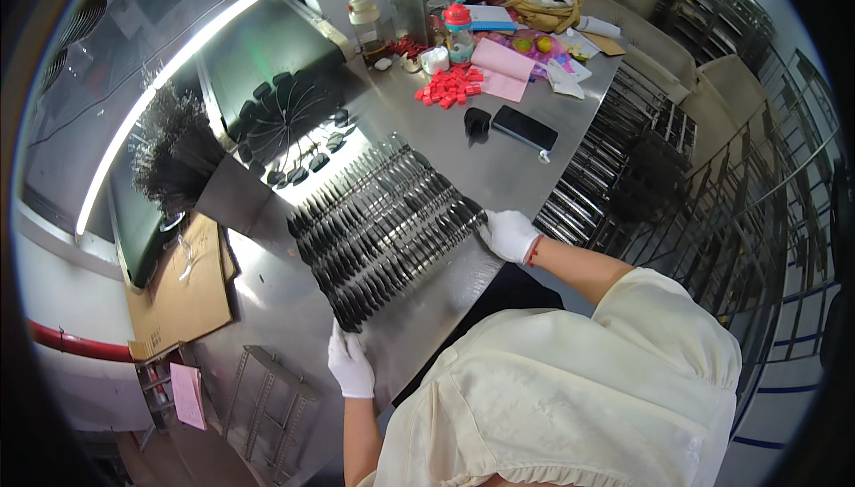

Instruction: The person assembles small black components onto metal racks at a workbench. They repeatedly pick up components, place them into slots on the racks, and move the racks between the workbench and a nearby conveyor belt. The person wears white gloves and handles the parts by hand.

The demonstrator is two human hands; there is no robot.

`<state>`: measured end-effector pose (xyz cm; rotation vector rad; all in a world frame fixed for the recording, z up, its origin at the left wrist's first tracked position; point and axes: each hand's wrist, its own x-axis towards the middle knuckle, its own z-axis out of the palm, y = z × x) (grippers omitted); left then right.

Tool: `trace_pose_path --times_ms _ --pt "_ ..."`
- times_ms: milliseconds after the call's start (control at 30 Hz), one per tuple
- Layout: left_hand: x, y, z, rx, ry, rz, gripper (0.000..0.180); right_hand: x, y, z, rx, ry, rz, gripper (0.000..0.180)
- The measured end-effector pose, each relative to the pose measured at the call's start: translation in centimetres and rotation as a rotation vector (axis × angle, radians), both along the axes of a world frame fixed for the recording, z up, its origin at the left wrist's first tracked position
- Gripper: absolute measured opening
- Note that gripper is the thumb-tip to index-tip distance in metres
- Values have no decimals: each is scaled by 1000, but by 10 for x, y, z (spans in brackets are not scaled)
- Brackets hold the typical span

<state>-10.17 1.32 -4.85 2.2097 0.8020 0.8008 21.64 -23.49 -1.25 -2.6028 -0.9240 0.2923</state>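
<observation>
A rack of black spoon-shaped pieces (pixel 387 224) lies on the steel table (pixel 267 296), its several rows packed closely side by side. My left hand (pixel 350 364), in a white glove, grips the rack's near left corner. At the right end, my right hand (pixel 510 236), also gloved in white, is closed on the rack's edge. The fingertips of both hands are partly hidden by the black pieces. Behind the rack, a ring of black oval pieces on thin wires (pixel 287 122) rests by a dark green conveyor belt (pixel 258 68).
Left of the rack stands a metal bin of thin black wires (pixel 183 162); flattened cardboard (pixel 183 287) is below it. A phone (pixel 525 127), small red pieces (pixel 448 86) and bottles (pixel 459 33) occupy the far side. Metal racks (pixel 632 158) stand to the right.
</observation>
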Motion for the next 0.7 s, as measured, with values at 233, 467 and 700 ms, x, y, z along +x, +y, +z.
trace_pose_path --times_ms 233,467,700 --pt "-20 40 12 -630 182 -312 23 -2 -9 -1 -75 18 103 27" --pt "-9 59 8 -1166 146 -312 37 39 4 33 -296 85 476 70" --pt "13 14 23 -591 326 53 25 73 25 68 -549 832 473 96"
